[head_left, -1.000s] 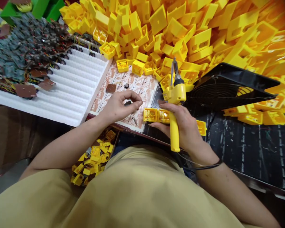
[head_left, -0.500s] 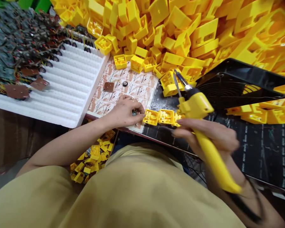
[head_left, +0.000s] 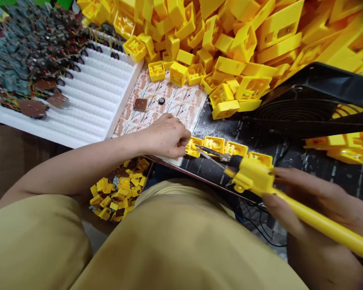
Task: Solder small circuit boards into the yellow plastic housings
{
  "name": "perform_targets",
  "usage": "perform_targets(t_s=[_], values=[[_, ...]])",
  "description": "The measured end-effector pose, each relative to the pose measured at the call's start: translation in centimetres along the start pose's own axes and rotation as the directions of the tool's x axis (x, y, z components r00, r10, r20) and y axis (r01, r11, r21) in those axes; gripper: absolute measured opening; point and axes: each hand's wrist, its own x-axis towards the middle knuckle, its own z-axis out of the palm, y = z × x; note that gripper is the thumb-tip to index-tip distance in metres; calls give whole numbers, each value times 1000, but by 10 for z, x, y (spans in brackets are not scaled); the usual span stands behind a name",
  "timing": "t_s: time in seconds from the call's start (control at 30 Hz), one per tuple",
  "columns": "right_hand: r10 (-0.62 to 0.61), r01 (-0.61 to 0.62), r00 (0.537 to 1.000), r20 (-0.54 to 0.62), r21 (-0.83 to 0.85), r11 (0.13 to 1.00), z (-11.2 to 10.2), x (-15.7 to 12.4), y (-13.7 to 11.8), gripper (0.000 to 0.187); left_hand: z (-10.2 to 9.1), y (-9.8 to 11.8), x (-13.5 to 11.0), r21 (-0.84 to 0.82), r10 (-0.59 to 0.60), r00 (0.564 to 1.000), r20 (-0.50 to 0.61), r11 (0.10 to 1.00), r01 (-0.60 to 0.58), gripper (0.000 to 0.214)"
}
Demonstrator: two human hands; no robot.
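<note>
Left hand (head_left: 166, 137): at 9 o'clock of the work spot, fingers curled narrow, tips pinched on the end housing (head_left: 192, 146), the first of a row of 4 open yellow housings (head_left: 236, 149) lying side by side on the black bench mat (head_left: 320, 169). Right hand (head_left: 329, 205): at 4 o'clock, closed around the handle of a yellow soldering iron (head_left: 254, 179); the iron points toward 9 o'clock and lies low and nearly flat, with its metal tip (head_left: 203, 150) at the end housing, just beside the left fingertips. Patterned sheet (head_left: 175, 102): at 11 o'clock of the left hand, bearing 1 brown circuit board (head_left: 140, 104) and 1 small black round part (head_left: 161, 100), apart from each other. White foam tray (head_left: 90, 100): at 9 o'clock, ridged, with a heap of wired circuit boards (head_left: 27, 40) over its far end. Heap of yellow housings (head_left: 230, 32): at 12 o'clock, loose and deep. Black fan (head_left: 305, 108): at 2 o'clock, tilted against the heap. Box of mixed yellow parts (head_left: 121, 193): at 7 o'clock, below the bench edge.
</note>
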Motion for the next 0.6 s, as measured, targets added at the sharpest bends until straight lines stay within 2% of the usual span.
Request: perform_targets(t_s=[0.03, 0.07, 0.1, 0.13, 0.2, 0.23, 0.4, 0.6], values=[[11, -10, 1000, 10, -12, 1000, 1, 5, -4, 42, -2, 1, 1, 31, -3, 1000, 13, 1000, 2, 11], [-78, 75, 993, 92, 41, 996, 2, 10, -5, 41, -3, 2, 2, 56, -7, 1000, 27, 998, 5, 11], [-303, 285, 938, 166, 123, 951, 3, 14, -4, 36, -4, 3, 2, 73, -12, 999, 41, 997, 9, 11], [-426, 401, 877, 220, 152, 903, 5, 18, -1, 28, -5, 3, 3, 82, -17, 998, 56, 997, 12, 11], [-492, 471, 842, 222, 146, 870, 7, 23, 8, 17, -7, 3, 3, 91, -18, 997, 73, 996, 11, 11], [-491, 473, 843, 219, 133, 871, 9, 24, 12, 14, -7, 3, 3, 96, -14, 997, 77, 995, 7, 11], [-534, 529, 813, 232, 86, 844, 15, 31, 14, 13, -12, 3, 8, 146, 7, 993, 117, 989, -25, 11], [-673, 665, 702, 233, 125, 737, 12, 48, -4, 14, -16, 9, 14, 192, -53, 980, 191, 981, 15, 11]])
